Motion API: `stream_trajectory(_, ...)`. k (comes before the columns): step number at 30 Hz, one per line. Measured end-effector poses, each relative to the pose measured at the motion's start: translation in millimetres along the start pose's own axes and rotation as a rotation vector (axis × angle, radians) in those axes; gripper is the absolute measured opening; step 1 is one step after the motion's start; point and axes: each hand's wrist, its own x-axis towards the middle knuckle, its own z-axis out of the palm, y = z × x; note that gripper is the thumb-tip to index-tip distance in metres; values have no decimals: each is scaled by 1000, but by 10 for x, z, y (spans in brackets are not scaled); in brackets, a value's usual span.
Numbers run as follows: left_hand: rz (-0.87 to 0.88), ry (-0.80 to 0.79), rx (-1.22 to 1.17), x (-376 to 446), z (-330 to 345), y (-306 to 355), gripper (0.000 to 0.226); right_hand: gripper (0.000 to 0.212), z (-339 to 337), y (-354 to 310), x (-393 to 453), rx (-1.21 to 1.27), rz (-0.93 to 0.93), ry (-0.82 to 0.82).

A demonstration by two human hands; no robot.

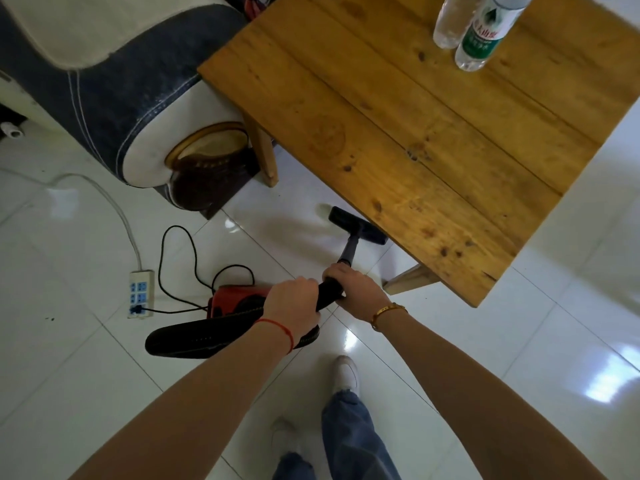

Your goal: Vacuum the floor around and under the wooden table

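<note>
A red and black hand vacuum (239, 301) hangs low over the white tiled floor (86, 358), its black dust bag (207, 336) trailing to the left. My left hand (294, 303) grips the vacuum's black handle. Just ahead of it, my right hand (353, 289) grips the black tube. The tube runs down to a flat black floor nozzle (356, 225), which rests on the tiles at the near edge of the wooden table (415, 133). The nozzle's far end is hidden under the tabletop.
A blue and white sofa arm (114, 88) stands left of the table. A white power strip (140, 293) lies on the floor with the vacuum's black cord (166, 268) looping from it. Two clear water bottles (474, 29) stand on the table. My feet (346, 374) are below.
</note>
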Motion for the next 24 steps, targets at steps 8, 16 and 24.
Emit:
stream_trajectory(8,13,-40,-31,-250,143,-245,24,30,215,-288,-122,-1,5,-37)
stream_trajectory(16,115,-61,53,-845,333,-642,38,31,746,-878,-463,85,79,6)
stream_trajectory(24,214,-73,140,-1454,603,-762,28,35,1271,-1218,-1019,147,130,72)
